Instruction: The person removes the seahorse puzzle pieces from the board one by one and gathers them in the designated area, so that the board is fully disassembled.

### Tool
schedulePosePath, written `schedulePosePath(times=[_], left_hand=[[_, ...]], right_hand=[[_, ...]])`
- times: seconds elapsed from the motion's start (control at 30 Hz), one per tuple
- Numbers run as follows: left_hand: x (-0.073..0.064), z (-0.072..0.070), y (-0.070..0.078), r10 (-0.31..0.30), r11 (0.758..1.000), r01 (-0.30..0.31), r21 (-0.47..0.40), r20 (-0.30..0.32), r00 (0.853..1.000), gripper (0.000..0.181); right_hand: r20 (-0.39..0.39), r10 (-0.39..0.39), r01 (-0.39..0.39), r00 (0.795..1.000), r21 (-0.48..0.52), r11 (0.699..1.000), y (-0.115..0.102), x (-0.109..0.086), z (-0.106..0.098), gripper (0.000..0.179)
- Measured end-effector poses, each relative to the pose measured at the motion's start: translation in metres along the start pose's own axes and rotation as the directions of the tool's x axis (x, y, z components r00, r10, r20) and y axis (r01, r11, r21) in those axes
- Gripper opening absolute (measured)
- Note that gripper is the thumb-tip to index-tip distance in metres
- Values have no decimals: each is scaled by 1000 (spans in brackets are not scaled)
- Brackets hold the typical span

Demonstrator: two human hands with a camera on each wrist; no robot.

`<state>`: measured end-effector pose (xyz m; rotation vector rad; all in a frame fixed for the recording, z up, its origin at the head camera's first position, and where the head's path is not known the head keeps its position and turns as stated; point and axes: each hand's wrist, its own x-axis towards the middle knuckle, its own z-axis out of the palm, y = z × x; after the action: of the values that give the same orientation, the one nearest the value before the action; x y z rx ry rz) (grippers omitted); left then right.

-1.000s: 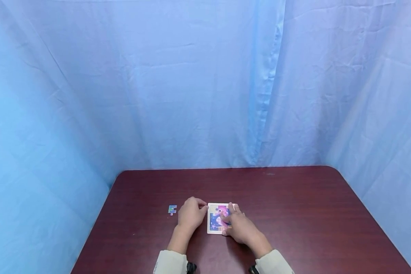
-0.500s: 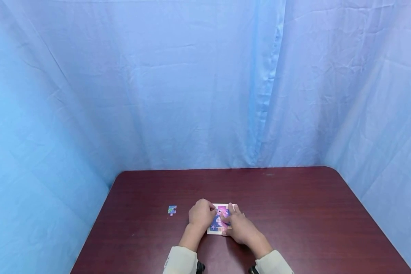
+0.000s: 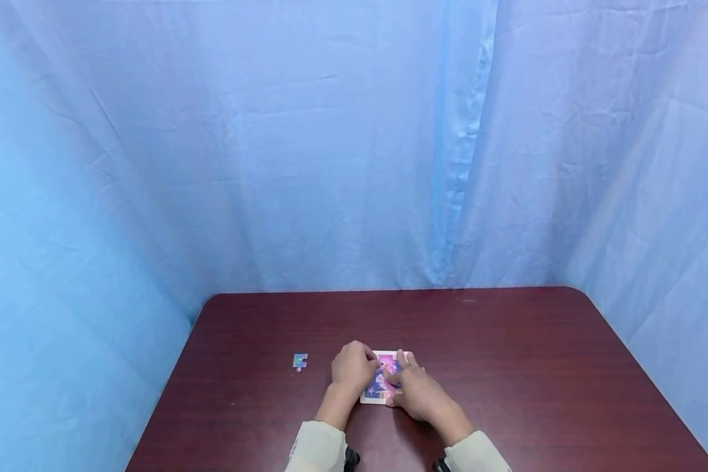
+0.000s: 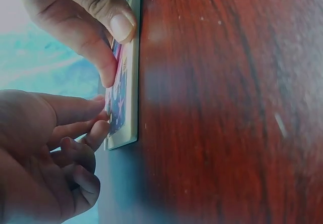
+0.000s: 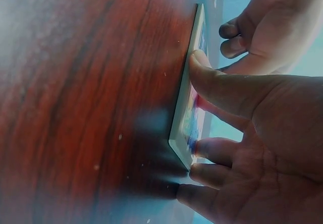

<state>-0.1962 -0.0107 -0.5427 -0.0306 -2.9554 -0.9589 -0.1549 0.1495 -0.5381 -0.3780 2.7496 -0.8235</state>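
Observation:
A square jigsaw puzzle (image 3: 373,391) with a pale frame lies flat on the table, showing a pink sea creature and a starfish on blue. My left hand (image 3: 351,368) is over its upper left part. Thumb and fingertips come together at the picture and seem to pinch a puzzle piece, almost wholly hidden; the other fingers are curled, as the left wrist view shows. My right hand (image 3: 420,392) rests spread on the right side, steadying the puzzle (image 5: 177,128). Its thumb (image 5: 202,65) presses the near frame edge, with fairly straight fingers on the picture and far side.
One loose blue-green puzzle piece (image 3: 299,360) lies on the table left of the hands. The dark red wooden table (image 3: 507,341) has rounded far corners. Light blue curtains (image 3: 342,164) hang behind it and along both sides.
My left hand has moved right from the puzzle's left edge onto its upper left part, now covering it. The right hand keeps its place on the puzzle. The loose piece lies still.

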Motion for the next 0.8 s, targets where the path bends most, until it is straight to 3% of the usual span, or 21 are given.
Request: schedulePosePath(times=[0.2, 0.4, 0.5, 0.6, 0.63, 0.8], left_hand=[[5, 6, -3, -25, 999, 24, -27, -10, 1000, 14], [19, 36, -30, 11, 999, -13, -53, -37, 999, 13], [16, 29, -28, 2, 991, -5, -137, -17, 1000, 12], [10, 13, -17, -12, 980, 12, -200, 3, 1000, 13], [6, 6, -11, -12, 978, 13, -208, 9, 1000, 13], [3, 0, -4, -20, 974, 25, -227, 27, 999, 12]], right_hand=[[3, -6, 6, 1000, -6, 1000, 1, 0, 0, 50], [1, -10, 10, 1000, -10, 1000, 0, 0, 1, 49], [-3, -14, 14, 1000, -17, 1000, -1, 0, 1, 46], [-6, -14, 14, 1000, -26, 1000, -1, -1, 0, 45], [-5, -11, 11, 1000, -28, 1000, -2, -1, 0, 45], [-4, -10, 10, 1000, -32, 999, -2, -2, -1, 47]])
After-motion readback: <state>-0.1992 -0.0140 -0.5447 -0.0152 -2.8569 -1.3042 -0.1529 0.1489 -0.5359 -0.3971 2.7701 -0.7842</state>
